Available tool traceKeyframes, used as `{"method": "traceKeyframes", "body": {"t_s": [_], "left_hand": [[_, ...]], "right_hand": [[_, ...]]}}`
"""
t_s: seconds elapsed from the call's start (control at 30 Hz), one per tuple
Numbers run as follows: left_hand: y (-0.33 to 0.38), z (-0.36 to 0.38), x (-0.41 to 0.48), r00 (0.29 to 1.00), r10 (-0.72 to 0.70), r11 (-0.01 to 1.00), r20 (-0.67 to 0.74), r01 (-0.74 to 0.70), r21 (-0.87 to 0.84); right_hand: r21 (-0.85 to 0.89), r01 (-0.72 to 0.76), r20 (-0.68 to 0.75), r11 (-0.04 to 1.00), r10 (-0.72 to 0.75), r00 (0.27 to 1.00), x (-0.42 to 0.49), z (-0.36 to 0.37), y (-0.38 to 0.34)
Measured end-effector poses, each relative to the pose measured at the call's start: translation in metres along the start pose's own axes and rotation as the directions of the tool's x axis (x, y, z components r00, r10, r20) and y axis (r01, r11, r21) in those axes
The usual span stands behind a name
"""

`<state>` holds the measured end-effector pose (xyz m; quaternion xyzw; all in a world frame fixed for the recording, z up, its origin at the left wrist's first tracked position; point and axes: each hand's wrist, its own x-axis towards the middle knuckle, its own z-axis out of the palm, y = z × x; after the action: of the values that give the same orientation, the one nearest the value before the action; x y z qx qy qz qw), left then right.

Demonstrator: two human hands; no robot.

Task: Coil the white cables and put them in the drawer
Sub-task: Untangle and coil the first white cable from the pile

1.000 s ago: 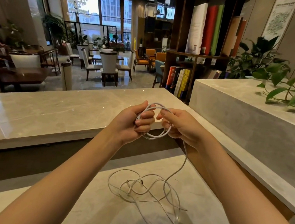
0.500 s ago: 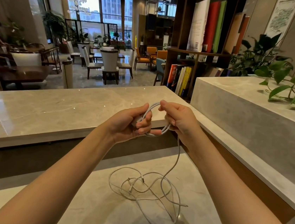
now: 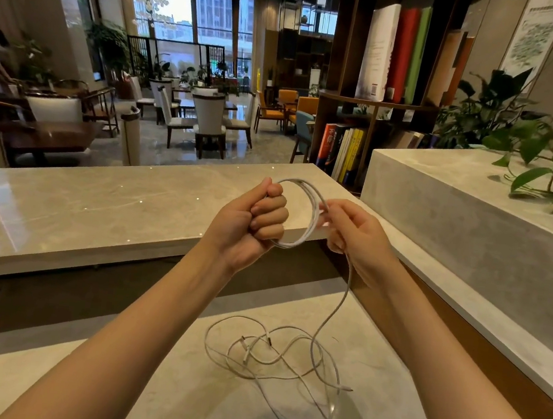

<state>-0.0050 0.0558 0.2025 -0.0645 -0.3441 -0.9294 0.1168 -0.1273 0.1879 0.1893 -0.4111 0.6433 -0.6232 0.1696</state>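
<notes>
My left hand (image 3: 255, 222) grips a small coil of white cable (image 3: 312, 213) in its fist, held up above the lower desk. My right hand (image 3: 351, 233) pinches the coil's right side, and the cable's free length runs down from it. That strand drops to a loose tangle of white cables (image 3: 272, 357) lying on the lower marble desk (image 3: 177, 398), with several plug ends showing. No drawer is in view.
A raised marble counter ledge (image 3: 79, 207) runs across behind my hands. A taller stone block (image 3: 456, 223) with trailing green plants (image 3: 549, 164) stands at the right. A bookshelf (image 3: 377, 100) and a dining area lie beyond.
My hands have drawn apart, widening the coil into a larger loop. My right hand slid to the coil's right side, and more cable has lifted off the desk.
</notes>
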Motion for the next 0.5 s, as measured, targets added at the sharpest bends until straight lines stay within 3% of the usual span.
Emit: {"method": "traceKeyframes", "body": {"t_s": [0.07,0.13,0.2,0.23,0.3,0.37,0.5], "left_hand": [[0.004,-0.002,0.001,1.000,-0.015,0.999,-0.007,0.015,-0.047],[0.003,-0.006,0.002,0.995,-0.072,0.986,0.066,0.081,-0.149],[-0.004,-0.008,0.003,0.976,-0.129,0.950,0.176,0.172,-0.259],[-0.009,-0.007,0.005,0.969,-0.139,0.939,0.202,0.194,-0.284],[-0.019,-0.002,0.007,0.976,-0.131,0.953,0.172,0.172,-0.249],[-0.027,0.005,0.010,0.995,-0.082,0.988,0.056,0.089,-0.127],[-0.033,0.007,0.017,0.991,0.048,0.992,-0.128,-0.032,0.124]], "right_hand": [[-0.270,0.035,-0.002,0.962,-0.037,0.999,-0.003,-0.010,0.009],[-0.551,0.075,0.020,0.831,-0.076,0.997,-0.001,-0.016,0.016],[-0.688,0.084,0.004,0.721,-0.113,0.994,0.003,-0.013,0.016],[-0.698,0.052,-0.031,0.714,-0.103,0.994,0.004,-0.010,0.014],[-0.555,-0.073,-0.115,0.828,0.010,0.993,0.006,-0.003,0.006],[-0.203,-0.244,-0.152,0.948,0.215,0.965,0.003,0.001,-0.006],[0.318,-0.354,-0.062,0.879,0.392,0.918,-0.008,-0.005,-0.022]]}}
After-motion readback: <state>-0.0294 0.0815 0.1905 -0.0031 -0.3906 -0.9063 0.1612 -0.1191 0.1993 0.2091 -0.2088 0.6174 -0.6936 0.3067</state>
